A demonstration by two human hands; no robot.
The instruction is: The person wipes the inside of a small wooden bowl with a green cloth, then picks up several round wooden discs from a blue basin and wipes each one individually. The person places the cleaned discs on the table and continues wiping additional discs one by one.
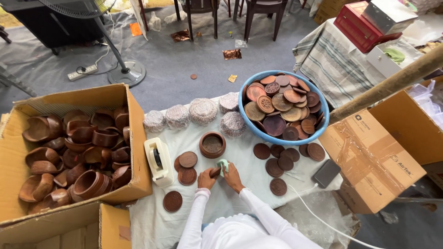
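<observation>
My left hand [206, 179] grips a small brown wooden piece [215, 172] just above the white cloth. My right hand [231, 177] presses a pale green rag [224, 165] against that piece. Both hands meet near the middle of the cloth, below a round wooden bowl [212, 144]. Flat round wooden lids [188, 160] lie just left of my left hand. White sleeves cover both arms.
A cardboard box [137, 152] full of wooden bowls stands at the left. A blue basin [246, 121] of carved lids sits at the upper right, with loose lids [285, 162] below it. A white tape dispenser [158, 161], wrapped bundles [203, 110], a phone [326, 173] and another carton [372, 159] surround the cloth.
</observation>
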